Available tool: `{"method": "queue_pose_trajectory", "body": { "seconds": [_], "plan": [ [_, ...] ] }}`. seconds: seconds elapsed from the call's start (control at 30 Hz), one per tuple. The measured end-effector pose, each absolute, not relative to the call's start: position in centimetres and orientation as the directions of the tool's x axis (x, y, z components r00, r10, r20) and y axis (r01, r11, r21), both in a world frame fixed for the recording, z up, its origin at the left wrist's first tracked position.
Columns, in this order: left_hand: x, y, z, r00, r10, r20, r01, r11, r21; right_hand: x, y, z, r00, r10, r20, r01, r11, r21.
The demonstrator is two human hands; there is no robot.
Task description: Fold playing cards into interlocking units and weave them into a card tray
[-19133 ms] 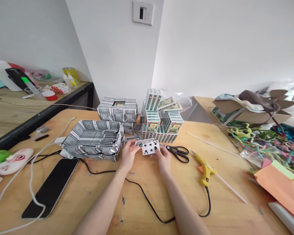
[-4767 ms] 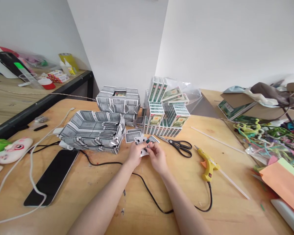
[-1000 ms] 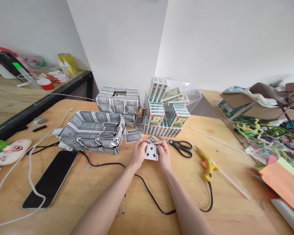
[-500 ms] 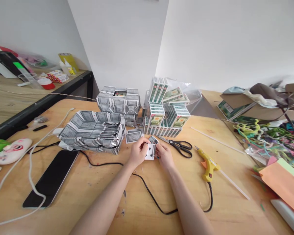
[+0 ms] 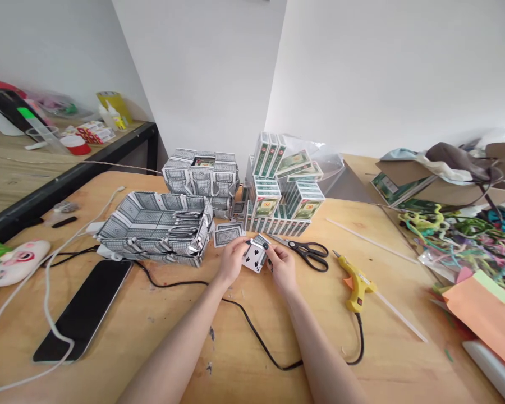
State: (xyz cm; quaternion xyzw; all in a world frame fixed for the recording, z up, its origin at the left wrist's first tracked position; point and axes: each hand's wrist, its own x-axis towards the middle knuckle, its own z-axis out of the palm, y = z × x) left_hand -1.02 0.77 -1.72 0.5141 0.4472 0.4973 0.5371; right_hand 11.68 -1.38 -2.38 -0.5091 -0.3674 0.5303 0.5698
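A playing card (image 5: 253,257), a five of spades with its face toward me, is held between my two hands above the table. My left hand (image 5: 234,261) pinches its left edge. On the other side, my right hand (image 5: 281,266) grips its right edge with closed fingers. More playing cards (image 5: 229,234) lie back-up just beyond my left hand. Behind them to the left stands an open tray built of folded cards (image 5: 151,224), with a bundle of folded pieces inside. Black-handled scissors (image 5: 309,253) rest to the right of my right hand.
A yellow glue gun (image 5: 356,283) with its black cable lies at the right. Card boxes (image 5: 267,199) are stacked behind my hands, beside a larger folded-card structure (image 5: 202,177). A phone (image 5: 86,308) and white cable lie at left; pipe cleaners (image 5: 463,235) and coloured paper are far right.
The card has tilted, and more of its face shows between my hands. My left fingers have shifted to its left edge. The whole view has moved slightly.
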Motion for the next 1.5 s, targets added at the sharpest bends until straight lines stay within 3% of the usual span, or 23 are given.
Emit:
{"method": "queue_pose_trajectory", "body": {
  "seconds": [0.2, 0.47, 0.83, 1.0, 1.1, 1.5],
  "plan": [
    [-0.3, 0.3, -2.3, 0.037, 0.987, 0.156, 0.145, -0.16, 0.976, 11.4, -1.6, -2.0, 0.192, 0.979, -0.073, -0.095, -0.055, -0.994],
    [-0.5, 0.2, -2.1, 0.036, 0.976, 0.215, 0.202, -0.218, 0.955, 11.5, -1.7, -2.2, 0.114, 0.99, -0.085, -0.188, -0.062, -0.98],
    [-0.7, 0.3, -2.1, 0.035, 0.947, 0.319, 0.47, -0.298, 0.831, 10.8, -2.3, -1.2, 0.097, 0.99, -0.102, -0.215, -0.079, -0.973],
    [-0.4, 0.1, -1.7, 0.065, 0.945, 0.321, 0.477, -0.312, 0.821, 11.0, -2.4, -1.6, -0.058, 0.99, -0.125, -0.313, -0.137, -0.94],
    [-0.3, 0.1, -1.7, 0.101, 0.946, 0.307, 0.457, -0.318, 0.831, 11.1, -2.3, -1.6, -0.125, 0.982, -0.143, -0.275, -0.172, -0.946],
    [-0.7, 0.3, -1.6, 0.113, 0.976, 0.185, 0.273, -0.21, 0.939, 11.1, -2.3, -1.4, -0.169, 0.983, -0.067, -0.186, -0.099, -0.978]
  ]
}}
